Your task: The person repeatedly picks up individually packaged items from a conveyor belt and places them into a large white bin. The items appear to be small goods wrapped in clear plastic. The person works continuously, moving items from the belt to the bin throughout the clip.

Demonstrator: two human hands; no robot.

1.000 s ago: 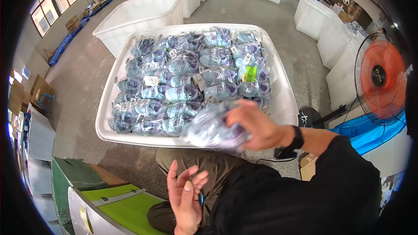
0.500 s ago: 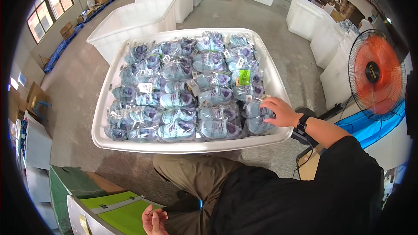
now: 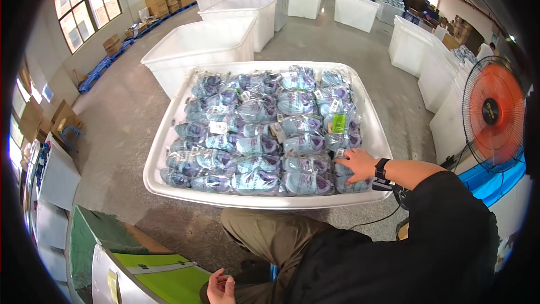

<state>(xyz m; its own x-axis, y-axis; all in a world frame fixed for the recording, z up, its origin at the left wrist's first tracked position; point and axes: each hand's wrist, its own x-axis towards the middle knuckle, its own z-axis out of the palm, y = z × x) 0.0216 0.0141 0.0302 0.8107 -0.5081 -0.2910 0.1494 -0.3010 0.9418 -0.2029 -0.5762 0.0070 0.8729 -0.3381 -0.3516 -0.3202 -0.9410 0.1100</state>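
Observation:
A large white tub (image 3: 154, 177) in front of me is filled with rows of light-blue and purple shoes (image 3: 256, 183) in clear plastic bags, many with white tags. At its near right corner my right hand (image 3: 360, 165) lies on a bagged pair of shoes (image 3: 350, 183), fingers spread and touching the plastic. A bright green label (image 3: 338, 124) sits on a bag just beyond that hand. Low down by my lap, my left hand (image 3: 221, 289) is empty, its fingers loosely bent and apart.
An orange fan (image 3: 494, 114) stands at the right beside a blue plastic sheet (image 3: 500, 188). White bins (image 3: 205, 42) stand behind the tub, and more line the right side. A lime-green panel (image 3: 169, 275) is at my lower left. Cartons (image 3: 157, 4) sit along the left wall.
The view has tilted up and shifted, so the tub appears lower and farther right. My right hand stays on the same corner, its fingers now flatter on the bag. My left hand remains near my lap.

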